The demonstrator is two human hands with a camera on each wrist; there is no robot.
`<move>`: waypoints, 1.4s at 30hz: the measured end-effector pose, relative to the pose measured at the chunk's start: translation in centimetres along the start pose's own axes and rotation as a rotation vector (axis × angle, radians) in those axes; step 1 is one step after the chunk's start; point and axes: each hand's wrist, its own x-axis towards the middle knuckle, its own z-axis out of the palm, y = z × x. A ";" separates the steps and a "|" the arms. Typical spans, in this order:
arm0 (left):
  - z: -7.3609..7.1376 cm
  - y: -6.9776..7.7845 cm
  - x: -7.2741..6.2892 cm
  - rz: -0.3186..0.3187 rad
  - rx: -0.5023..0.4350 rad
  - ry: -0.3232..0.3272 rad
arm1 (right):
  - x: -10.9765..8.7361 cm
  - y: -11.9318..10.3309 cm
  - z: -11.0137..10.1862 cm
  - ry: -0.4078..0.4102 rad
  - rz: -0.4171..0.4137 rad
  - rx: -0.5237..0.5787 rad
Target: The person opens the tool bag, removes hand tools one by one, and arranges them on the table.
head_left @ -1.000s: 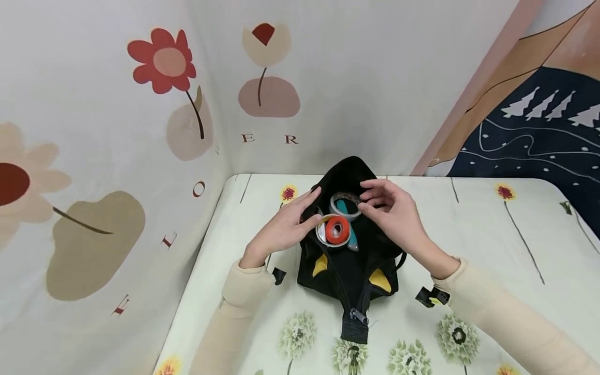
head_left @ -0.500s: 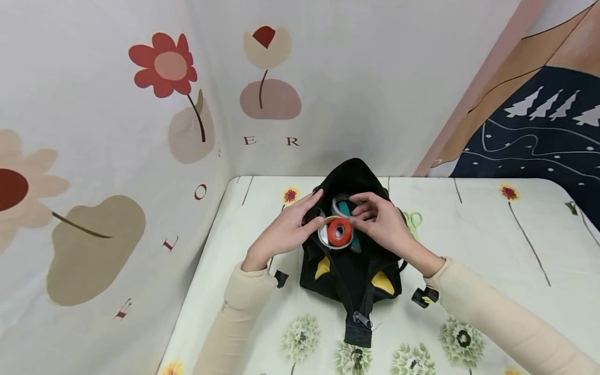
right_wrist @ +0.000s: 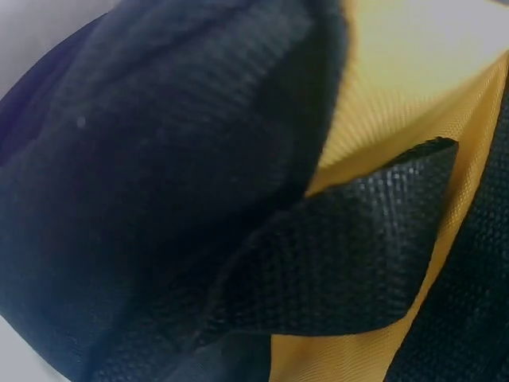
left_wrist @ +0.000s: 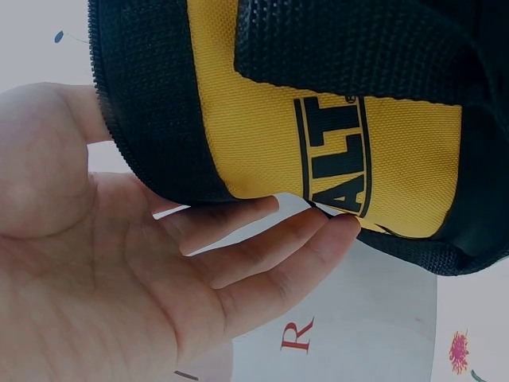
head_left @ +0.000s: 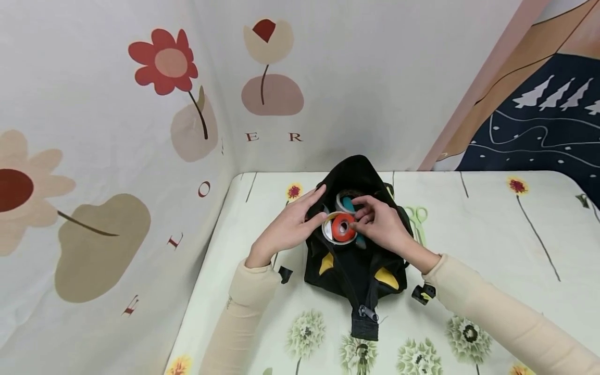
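A black and yellow tool bag [head_left: 328,286] stands unzipped on the table, its mouth spread. My left hand [head_left: 290,226] holds the bag's left edge, thumb at the opening and fingers along the outside; in the left wrist view the fingers lie against the yellow wall [left_wrist: 262,151]. Inside the mouth are a red tape roll [head_left: 336,229] within a wider pale tape roll [head_left: 327,233], a grey tape roll [head_left: 339,203] and a teal-handled tool [head_left: 348,204]. My right hand [head_left: 382,224] reaches in with bent fingers, thumb by the red roll. Whether it grips anything is unclear.
Light green scissors [head_left: 419,221] lie on the table right of the bag. The zipper pull [head_left: 367,312] hangs on the flap at the bag's near side. Behind, a printed curtain [head_left: 347,104] rises at the table's far edge. The right wrist view shows only bag fabric [right_wrist: 159,175].
My right hand has moved left and lower into the bag's mouth, to the red tape roll. The scissors behind it have come into sight. The left hand keeps its hold.
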 end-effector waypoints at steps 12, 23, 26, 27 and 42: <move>-0.1 0.1 -0.1 0.000 0.003 -0.005 | 0.3 0.8 0.6 -0.048 0.046 -0.018; -0.3 0.2 -0.2 0.005 0.016 -0.005 | 0.6 1.1 1.5 -0.059 0.070 -0.017; -0.3 0.1 -0.3 0.001 0.018 -0.005 | 0.7 1.2 1.7 -0.058 0.066 -0.009; -0.3 0.1 -0.3 -0.001 0.018 -0.005 | 0.7 1.2 1.7 -0.058 0.065 -0.006; -0.1 0.2 -0.1 -0.009 0.022 0.002 | 0.5 1.4 1.8 -0.050 0.057 0.038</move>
